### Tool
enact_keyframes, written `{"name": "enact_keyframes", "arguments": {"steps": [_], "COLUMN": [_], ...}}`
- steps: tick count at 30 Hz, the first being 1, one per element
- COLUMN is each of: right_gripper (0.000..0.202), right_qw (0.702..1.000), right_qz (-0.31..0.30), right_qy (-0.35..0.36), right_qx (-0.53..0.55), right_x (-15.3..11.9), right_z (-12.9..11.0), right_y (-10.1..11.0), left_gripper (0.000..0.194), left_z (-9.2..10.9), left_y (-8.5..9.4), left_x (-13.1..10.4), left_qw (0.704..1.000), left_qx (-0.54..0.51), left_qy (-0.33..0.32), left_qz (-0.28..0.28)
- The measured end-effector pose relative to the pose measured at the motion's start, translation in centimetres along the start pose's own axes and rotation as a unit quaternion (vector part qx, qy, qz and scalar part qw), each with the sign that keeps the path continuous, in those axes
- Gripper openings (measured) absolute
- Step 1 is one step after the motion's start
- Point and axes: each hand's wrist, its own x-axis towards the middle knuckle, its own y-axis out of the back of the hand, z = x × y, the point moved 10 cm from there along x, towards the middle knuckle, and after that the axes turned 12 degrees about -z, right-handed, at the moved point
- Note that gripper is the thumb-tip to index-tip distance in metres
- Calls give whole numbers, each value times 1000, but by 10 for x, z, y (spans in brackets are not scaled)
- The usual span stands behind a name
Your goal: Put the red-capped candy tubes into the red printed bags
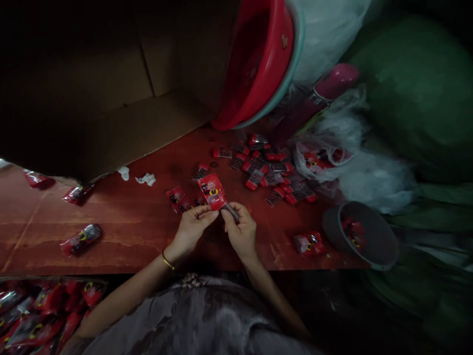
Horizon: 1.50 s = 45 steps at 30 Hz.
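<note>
While the red tabletop (129,222) is being covered toward its far left corner by a cardboard box (166,116), a red basin (279,64) is being kept at the far edge, a grey tub (382,241) at the near right corner. By the left hand's (190,231) pinching fingers, a red packet (212,190) is being held above the near edge's middle; by the right hand's (242,234), a dark piece (231,212).

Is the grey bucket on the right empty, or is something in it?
Not empty: red packaging shows inside the grey bucket, through its open top. How many pieces, I cannot tell.
</note>
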Motion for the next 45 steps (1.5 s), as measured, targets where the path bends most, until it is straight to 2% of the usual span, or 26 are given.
{"name": "enact_keyframes", "arguments": {"steps": [5,8,11,16,21,23,27,30,32,35,37,40,42,45], "right_gripper": [20,20,20,18,19,20,20,21,22,24,23,20,19,19], "right_qw": [999,999,999,999,998,997,998,998,997,988,985,992,996,997], "right_qz": [-37,-31,-20,-5,-12,-14,-45,-37,-40,-92,-115,-87,-58,-40], "right_qy": [17,26,31,43,14,1,3,-11,-22,-20,-14,-9,-5,2], "right_qx": [-6,3,0,-2,54,72,51,42,67,125,128,87,72,63], "right_x": [3,3,3,2,4,4,5,6,7,7,6,5,5,4], "right_z": [-4,-8,-9,-10,-8,-7,-10,-8,-6,-6,-7,-8,-8,-11], "right_y": [-8,-9,-7,-4,-9,-11,-22,-25,-28,-38,-39,-31,-27,-27], "left_gripper": [37,40,32,27,25,27,38,35,34,37,36,32,27,25], "left_z": [16,30,33,35,33,33,19,11,8,9,15,19,19,26], "left_y": [1,9,10,1,-12,-15,-8,-1,-1,-4,-1,5,6,7], "left_x": [2,5,10,11,6,4,8,13,14,14,13,11,12,11], "left_qw": [995,980,973,984,978,981,995,997,998,998,998,997,997,996], "left_qx": [86,178,217,137,173,150,58,36,26,10,-6,-18,-10,-19], "left_qy": [-44,-85,-81,-115,-105,-109,-73,-65,-62,-48,-63,-79,-72,-90], "left_qz": [-29,0,8,-26,-58,-58,-35,-12,-13,-26,-13,2,-8,-10]}}
